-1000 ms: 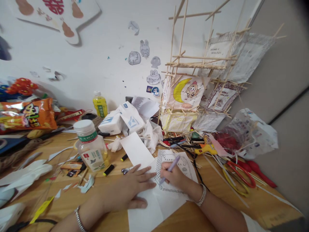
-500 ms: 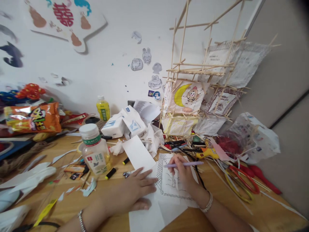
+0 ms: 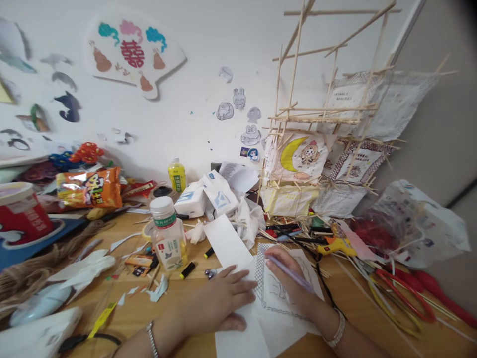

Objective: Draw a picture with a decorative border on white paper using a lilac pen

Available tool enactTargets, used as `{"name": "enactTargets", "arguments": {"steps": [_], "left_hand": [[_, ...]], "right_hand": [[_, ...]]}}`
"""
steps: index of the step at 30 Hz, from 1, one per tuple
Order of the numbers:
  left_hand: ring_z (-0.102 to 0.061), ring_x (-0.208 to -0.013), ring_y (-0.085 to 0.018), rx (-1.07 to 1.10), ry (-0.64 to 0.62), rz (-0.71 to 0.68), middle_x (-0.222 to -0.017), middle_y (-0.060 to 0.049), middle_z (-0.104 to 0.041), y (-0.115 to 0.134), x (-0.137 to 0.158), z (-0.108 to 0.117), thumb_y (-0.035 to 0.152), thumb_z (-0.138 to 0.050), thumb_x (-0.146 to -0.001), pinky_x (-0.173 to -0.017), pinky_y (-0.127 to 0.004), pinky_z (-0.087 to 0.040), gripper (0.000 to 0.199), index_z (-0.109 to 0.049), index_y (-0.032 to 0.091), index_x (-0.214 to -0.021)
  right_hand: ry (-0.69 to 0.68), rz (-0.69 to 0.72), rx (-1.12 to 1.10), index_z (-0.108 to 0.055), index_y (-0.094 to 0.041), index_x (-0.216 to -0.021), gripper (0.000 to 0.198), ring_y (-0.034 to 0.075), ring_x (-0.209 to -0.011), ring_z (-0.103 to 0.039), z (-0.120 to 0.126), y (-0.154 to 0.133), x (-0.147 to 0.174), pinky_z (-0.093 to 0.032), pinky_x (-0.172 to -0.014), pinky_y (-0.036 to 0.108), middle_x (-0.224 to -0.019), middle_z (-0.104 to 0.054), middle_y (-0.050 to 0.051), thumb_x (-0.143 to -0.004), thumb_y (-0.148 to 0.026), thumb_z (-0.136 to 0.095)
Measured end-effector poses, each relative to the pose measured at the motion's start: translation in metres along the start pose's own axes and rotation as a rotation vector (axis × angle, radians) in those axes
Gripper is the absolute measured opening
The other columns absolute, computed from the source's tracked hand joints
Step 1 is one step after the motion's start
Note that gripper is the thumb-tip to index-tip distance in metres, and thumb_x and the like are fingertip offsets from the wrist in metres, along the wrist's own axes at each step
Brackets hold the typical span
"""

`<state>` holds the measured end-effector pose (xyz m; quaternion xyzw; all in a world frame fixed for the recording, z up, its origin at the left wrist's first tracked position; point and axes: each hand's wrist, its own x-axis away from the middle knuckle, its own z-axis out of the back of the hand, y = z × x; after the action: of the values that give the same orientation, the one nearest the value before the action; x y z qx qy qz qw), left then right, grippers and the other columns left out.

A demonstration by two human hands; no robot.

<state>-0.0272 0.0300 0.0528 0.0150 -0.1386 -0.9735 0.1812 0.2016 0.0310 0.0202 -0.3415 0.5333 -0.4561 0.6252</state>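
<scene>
My right hand (image 3: 288, 273) grips a light purple pen (image 3: 292, 275), its tip end up by the top left corner of a line drawing (image 3: 274, 301). That drawing has a crosshatched border down its left side and a wavy edge along the bottom; my hand covers part of it. My left hand (image 3: 223, 298) lies flat with fingers spread across blank white paper (image 3: 238, 335) and the drawing's left edge. Above my fingers a second white sheet (image 3: 228, 242) lies slanted. Left of it are a black marker cap (image 3: 187, 270) and a clear drink bottle (image 3: 169, 241).
A stick frame (image 3: 316, 119) with drawn panels stands at the back right. Red-handled scissors (image 3: 406, 298) and a yellow glue gun (image 3: 337, 245) lie to the right. Tissue packs (image 3: 218, 194), a snack bag (image 3: 89, 188) and paper scraps crowd the back and left.
The view has swung left, so everything sits further right. My right hand has tilted the pen, its rear end now pointing down toward my wrist. My left hand stays flat on the paper.
</scene>
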Motion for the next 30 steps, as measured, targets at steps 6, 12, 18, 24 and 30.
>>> {"name": "enactTargets", "arguments": {"steps": [6, 12, 18, 24, 30], "left_hand": [[-0.028, -0.137, -0.036, 0.008, 0.02, -0.005, -0.145, -0.011, -0.041, -0.005, 0.001, -0.005, 0.054, -0.045, -0.095, -0.112, -0.056, -0.018, 0.055, -0.042, 0.021, -0.139], [-0.027, -0.137, -0.037, -0.021, 0.012, -0.033, -0.148, -0.009, -0.038, -0.006, 0.002, -0.005, 0.051, -0.045, -0.095, -0.109, -0.06, -0.02, 0.048, -0.044, 0.029, -0.138], [-0.026, -0.137, -0.037, -0.043, -0.023, -0.021, -0.149, -0.008, -0.035, -0.003, -0.001, 0.0, 0.046, -0.048, -0.095, -0.108, -0.062, -0.022, 0.045, -0.044, 0.031, -0.137], [-0.027, -0.136, -0.037, 0.007, 0.022, -0.033, -0.148, -0.008, -0.037, -0.005, 0.002, -0.004, 0.041, -0.054, -0.093, -0.109, -0.061, -0.021, 0.045, -0.046, 0.031, -0.136], [-0.027, -0.137, -0.035, 0.067, 0.096, -0.061, -0.146, -0.008, -0.041, -0.004, 0.004, -0.004, 0.033, -0.059, -0.09, -0.111, -0.057, -0.02, 0.04, -0.053, 0.029, -0.129]], "right_hand": [[-0.079, -0.114, -0.074, -0.059, -0.02, -0.068, 0.023, 0.014, -0.055, -0.051, 0.0, 0.0, 0.0, -0.041, -0.057, 0.027, -0.059, -0.056, -0.001, -0.082, -0.038, -0.057], [-0.126, -0.206, -0.083, -0.049, -0.02, -0.06, 0.028, 0.01, -0.044, -0.044, -0.005, 0.002, 0.0, -0.034, -0.045, 0.023, -0.051, -0.053, -0.003, -0.075, -0.04, -0.063], [-0.263, -0.189, 0.01, -0.04, -0.022, -0.054, 0.032, 0.01, -0.043, -0.041, -0.009, 0.009, 0.0, -0.033, -0.046, 0.022, -0.045, -0.045, -0.005, -0.08, -0.034, -0.054], [-0.335, -0.163, 0.066, -0.04, -0.022, -0.055, 0.028, 0.01, -0.043, -0.04, -0.011, 0.014, -0.001, -0.033, -0.046, 0.022, -0.046, -0.045, -0.006, -0.081, -0.027, -0.051], [-0.368, -0.101, 0.084, -0.04, -0.022, -0.055, 0.029, 0.011, -0.049, -0.044, -0.01, 0.013, 0.003, -0.035, -0.05, 0.023, -0.049, -0.045, -0.005, -0.081, -0.028, -0.051]]}}
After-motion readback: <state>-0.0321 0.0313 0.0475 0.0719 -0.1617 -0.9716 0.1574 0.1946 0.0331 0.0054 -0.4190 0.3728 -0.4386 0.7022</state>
